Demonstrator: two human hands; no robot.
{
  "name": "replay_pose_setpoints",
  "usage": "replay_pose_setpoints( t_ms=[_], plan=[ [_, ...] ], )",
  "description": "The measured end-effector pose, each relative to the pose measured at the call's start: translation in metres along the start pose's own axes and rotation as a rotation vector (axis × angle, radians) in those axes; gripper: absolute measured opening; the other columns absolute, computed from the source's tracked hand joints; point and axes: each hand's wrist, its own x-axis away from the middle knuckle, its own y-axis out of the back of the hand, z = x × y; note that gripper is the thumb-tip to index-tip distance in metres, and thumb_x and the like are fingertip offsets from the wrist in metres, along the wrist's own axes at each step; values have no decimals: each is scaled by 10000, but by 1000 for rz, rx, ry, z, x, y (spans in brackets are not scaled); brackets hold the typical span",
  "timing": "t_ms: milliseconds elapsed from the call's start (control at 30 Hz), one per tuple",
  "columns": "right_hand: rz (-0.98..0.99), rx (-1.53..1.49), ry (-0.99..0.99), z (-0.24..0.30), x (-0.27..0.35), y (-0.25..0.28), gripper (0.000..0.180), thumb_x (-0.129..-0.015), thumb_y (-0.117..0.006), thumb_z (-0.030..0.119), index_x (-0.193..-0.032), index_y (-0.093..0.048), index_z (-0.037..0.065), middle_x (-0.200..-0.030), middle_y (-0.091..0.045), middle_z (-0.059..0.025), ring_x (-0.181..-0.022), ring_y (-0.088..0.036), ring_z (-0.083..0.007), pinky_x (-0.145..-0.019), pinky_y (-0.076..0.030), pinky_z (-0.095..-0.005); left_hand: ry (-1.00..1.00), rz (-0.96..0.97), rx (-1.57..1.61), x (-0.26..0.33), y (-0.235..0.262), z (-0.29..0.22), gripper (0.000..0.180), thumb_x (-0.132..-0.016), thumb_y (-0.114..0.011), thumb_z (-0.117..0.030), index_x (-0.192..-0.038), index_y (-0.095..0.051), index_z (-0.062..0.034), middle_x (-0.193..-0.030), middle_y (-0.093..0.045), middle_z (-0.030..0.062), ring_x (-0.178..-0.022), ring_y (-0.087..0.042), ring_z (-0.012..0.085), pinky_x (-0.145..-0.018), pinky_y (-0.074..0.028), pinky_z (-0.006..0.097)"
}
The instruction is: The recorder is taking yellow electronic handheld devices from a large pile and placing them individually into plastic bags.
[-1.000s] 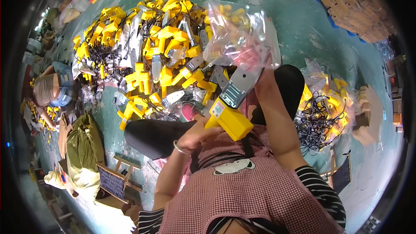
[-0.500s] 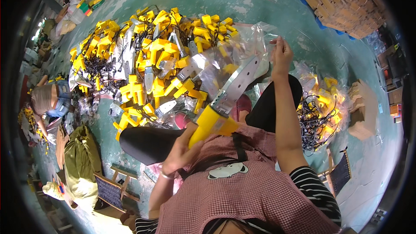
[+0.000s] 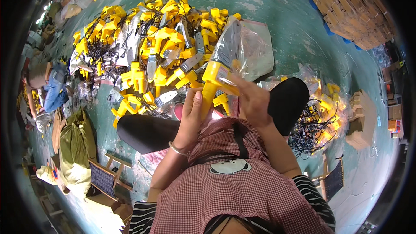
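My left hand (image 3: 191, 110) is wrapped round the yellow handle of a pipe welder (image 3: 209, 86), a pistol-shaped tool with a flat grey heating plate pointing away from me. A clear plastic bag (image 3: 229, 39) covers the plate and reaches down over part of the yellow body. My right hand (image 3: 255, 102) is at the right side of that body, with its fingers closed at the bag's lower part; they are slightly blurred. Beyond my hands, a large pile of similar yellow pipe welders (image 3: 167, 39) with black cords lies on the floor.
A bagged heap of yellow tools and black cords (image 3: 318, 121) lies right of my knee, next to folded cardboard (image 3: 362, 119). Stacked cartons (image 3: 349, 6) stand far right. Low stools (image 3: 105, 177) and an olive sack (image 3: 78, 147) are at left. Another person (image 3: 54, 84) bends at far left.
My right hand has come down and inward from the upper right to the tool's body. The bag now covers the plate, and the welder has turned more upright.
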Motion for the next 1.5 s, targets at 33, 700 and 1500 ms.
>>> replay_pose_setpoints(
  t_ms=[33, 700, 1500],
  plan=[
    [90, 11, -142, -9, 10, 6, 345, -804, -572, 38, -1141, -622, 94, -793, -579, -88, -703, -586, -242, -675, -461, -371, -105, -30, -134, -1, 2, 4, 361, -1003, -378, -363, -1172, -445, -52, -759, -541, 31, -542, -440, 54, -479, -332, 193],
    [169, 158, -176, -25, 26, -48, 100, -755, -641, 85, -819, -567, 63, -750, -535, -106, -681, -567, -286, -646, -458, -397, -165, -167, 85, -2, 17, 11, 804, -865, -193, -742, -1360, -323, -121, -649, -523, 74, -372, -364, 78, -355, -263, 184],
    [-2, 54, 26, 6, -4, -55, 379, -805, -651, 176, -1125, -507, 33, -1025, -550, -121, -933, -557, -264, -806, -429, -382, -341, -412, -250, -7, 26, 13, 798, -886, -143, -708, -1315, -324, -60, -733, -615, 108, -534, -486, 105, -475, -325, 201]
  ],
)
